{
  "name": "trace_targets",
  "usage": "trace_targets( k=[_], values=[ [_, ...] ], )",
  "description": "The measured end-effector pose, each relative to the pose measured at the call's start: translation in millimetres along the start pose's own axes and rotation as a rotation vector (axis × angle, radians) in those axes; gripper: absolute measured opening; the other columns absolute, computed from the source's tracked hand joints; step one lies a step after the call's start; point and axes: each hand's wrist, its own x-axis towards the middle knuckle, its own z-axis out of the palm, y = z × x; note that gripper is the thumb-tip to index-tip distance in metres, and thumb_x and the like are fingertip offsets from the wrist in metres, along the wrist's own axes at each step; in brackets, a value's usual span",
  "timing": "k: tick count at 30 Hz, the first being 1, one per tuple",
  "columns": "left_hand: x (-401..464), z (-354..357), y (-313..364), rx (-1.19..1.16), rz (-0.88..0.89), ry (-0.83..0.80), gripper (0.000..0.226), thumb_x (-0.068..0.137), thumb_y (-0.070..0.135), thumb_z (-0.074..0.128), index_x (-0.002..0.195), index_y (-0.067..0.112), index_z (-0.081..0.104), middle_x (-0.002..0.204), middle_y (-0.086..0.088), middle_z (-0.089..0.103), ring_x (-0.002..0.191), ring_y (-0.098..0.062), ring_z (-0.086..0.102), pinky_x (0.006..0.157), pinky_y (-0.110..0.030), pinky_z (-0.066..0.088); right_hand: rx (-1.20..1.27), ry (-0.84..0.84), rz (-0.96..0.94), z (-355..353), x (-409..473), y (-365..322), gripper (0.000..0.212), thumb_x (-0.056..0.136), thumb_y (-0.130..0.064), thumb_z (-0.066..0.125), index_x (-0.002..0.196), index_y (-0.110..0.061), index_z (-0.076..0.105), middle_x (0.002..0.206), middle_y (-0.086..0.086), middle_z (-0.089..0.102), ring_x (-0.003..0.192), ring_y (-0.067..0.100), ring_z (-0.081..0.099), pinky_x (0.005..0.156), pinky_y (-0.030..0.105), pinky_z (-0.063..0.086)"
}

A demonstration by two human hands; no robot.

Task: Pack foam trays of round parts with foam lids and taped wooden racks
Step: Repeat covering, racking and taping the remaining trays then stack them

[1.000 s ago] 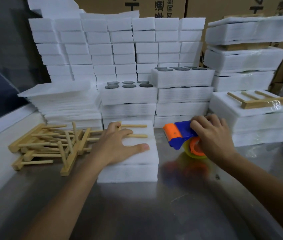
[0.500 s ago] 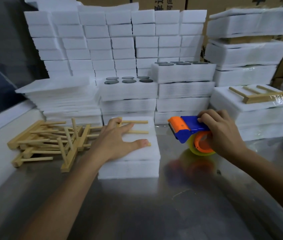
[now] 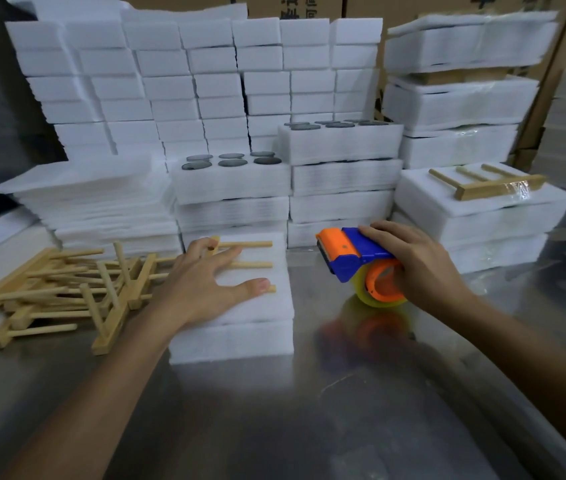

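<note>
A lidded white foam tray [image 3: 240, 336] lies on the steel table in front of me, with a wooden rack [image 3: 254, 264] on its lid. My left hand [image 3: 205, 287] presses flat on the rack and lid, fingers spread. My right hand [image 3: 416, 268] grips a blue and orange tape dispenser [image 3: 354, 252] with a yellowish tape roll, held just above the table to the right of the tray. Its orange cutter end points left toward the tray.
A pile of loose wooden racks [image 3: 63, 289] lies at the left. Stacks of foam trays, some showing dark round parts [image 3: 231, 160], and a stack of thin foam lids [image 3: 94, 202] stand behind. A packed tray with a taped rack [image 3: 489, 185] sits at right. Bare steel table [image 3: 309, 427] lies near me.
My right hand has lifted the tape dispenser off the table and tilted it, carrying it slightly right. My left hand stays pressed on the rack.
</note>
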Motion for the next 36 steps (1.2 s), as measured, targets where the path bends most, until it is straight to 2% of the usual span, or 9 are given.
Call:
trace_targets(
  k=[10, 16, 21, 30, 33, 36],
  values=[
    [0.2, 0.5, -1.5, 0.003, 0.009, 0.017, 0.119, 0.037, 0.107, 0.033, 0.143, 0.053, 0.036, 0.151, 0.022, 0.017, 0.144, -0.017, 0.02, 0.115, -0.041, 0.022, 0.108, 0.002, 0.091, -0.7, 1.3, 1.8, 0.072, 0.066, 0.006, 0.071, 0.133, -0.018, 0.06, 0.132, 0.005, 0.06, 0.112, 0.032, 0.061, 0.08, 0.046, 0.055],
    [-1.2, 0.0, -1.2, 0.003, 0.007, 0.008, 0.118, 0.039, 0.106, 0.034, 0.144, 0.052, 0.035, 0.152, 0.023, 0.015, 0.145, -0.017, 0.018, 0.114, -0.041, 0.022, -0.015, -0.014, 0.011, -3.6, -0.2, 1.1, 0.072, 0.063, 0.002, 0.078, 0.132, -0.015, 0.061, 0.127, 0.009, 0.063, 0.108, 0.038, 0.061, 0.073, 0.039, 0.051],
    [-1.2, 0.0, -0.5, -0.003, 0.002, 0.011, 0.109, 0.048, 0.1, 0.041, 0.144, 0.05, 0.037, 0.151, 0.022, 0.016, 0.144, -0.017, 0.019, 0.114, -0.04, 0.021, -0.104, -0.024, 0.017, -6.6, -6.1, 5.4, 0.07, 0.069, 0.001, 0.073, 0.135, -0.018, 0.058, 0.131, 0.008, 0.06, 0.115, 0.036, 0.057, 0.072, 0.04, 0.051],
    [-1.9, -0.5, 0.5, -0.002, -0.006, -0.002, 0.108, 0.049, 0.099, 0.041, 0.145, 0.049, 0.036, 0.152, 0.023, 0.014, 0.144, -0.02, 0.019, 0.114, -0.044, 0.022, -0.238, -0.125, -0.032, -7.8, 2.7, 2.7, 0.071, 0.071, -0.002, 0.069, 0.137, -0.02, 0.054, 0.13, 0.006, 0.06, 0.114, 0.034, 0.057, 0.07, 0.037, 0.05],
    [-1.6, -0.2, -0.2, -0.005, -0.009, -0.001, 0.108, 0.049, 0.099, 0.041, 0.145, 0.048, 0.037, 0.152, 0.023, 0.015, 0.144, -0.019, 0.019, 0.114, -0.044, 0.022, -0.331, -0.196, -0.023, -4.5, 10.5, -0.7, 0.069, 0.079, -0.008, 0.063, 0.144, -0.024, 0.045, 0.138, 0.003, 0.053, 0.121, 0.031, 0.051, 0.073, 0.036, 0.048],
    [-0.7, 0.5, -0.2, -0.009, -0.013, -0.003, 0.111, 0.047, 0.101, 0.041, 0.145, 0.048, 0.038, 0.151, 0.025, 0.014, 0.144, -0.017, 0.018, 0.114, -0.044, 0.022, -0.424, -0.257, -0.078, 0.8, 19.2, -10.8, 0.06, 0.089, -0.014, 0.054, 0.146, -0.025, 0.038, 0.139, 0.003, 0.049, 0.121, 0.03, 0.049, 0.084, 0.04, 0.046]
  ],
)
